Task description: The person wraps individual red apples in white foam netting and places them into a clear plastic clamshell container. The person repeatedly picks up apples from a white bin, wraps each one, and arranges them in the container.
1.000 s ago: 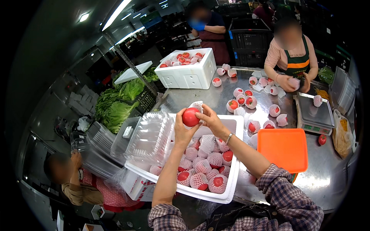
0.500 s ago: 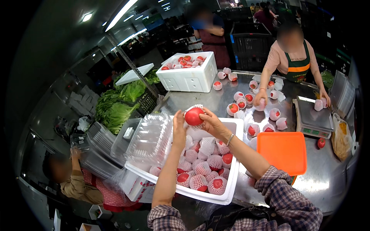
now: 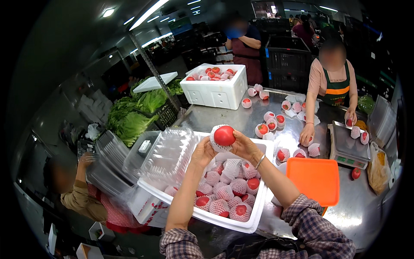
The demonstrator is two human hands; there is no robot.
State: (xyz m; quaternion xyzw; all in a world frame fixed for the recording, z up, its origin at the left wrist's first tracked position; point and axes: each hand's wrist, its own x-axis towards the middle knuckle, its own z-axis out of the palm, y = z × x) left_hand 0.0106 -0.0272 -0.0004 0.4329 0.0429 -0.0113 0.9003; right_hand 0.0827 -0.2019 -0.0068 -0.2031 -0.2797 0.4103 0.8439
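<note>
One red tomato [image 3: 224,135] is held between one left hand [image 3: 205,152] and one right hand [image 3: 246,146]. Two white foam boxes [image 3: 211,96] hold overlapping fruit, too many to count. On one steel table [image 3: 224,114], four sleeved tomatoes [image 3: 246,103] sit by the far edge; toward the right edge, three net-wrapped tomatoes [image 3: 355,132] are at one scale [image 3: 345,144], one bare tomato [image 3: 355,173] beside it. Nearer the front edge: one orange tray [image 3: 311,181].

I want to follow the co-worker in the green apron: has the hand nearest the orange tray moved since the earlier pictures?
Yes: judged against the unmoved orange tray, the co-worker's hand has come closer to it.
</note>
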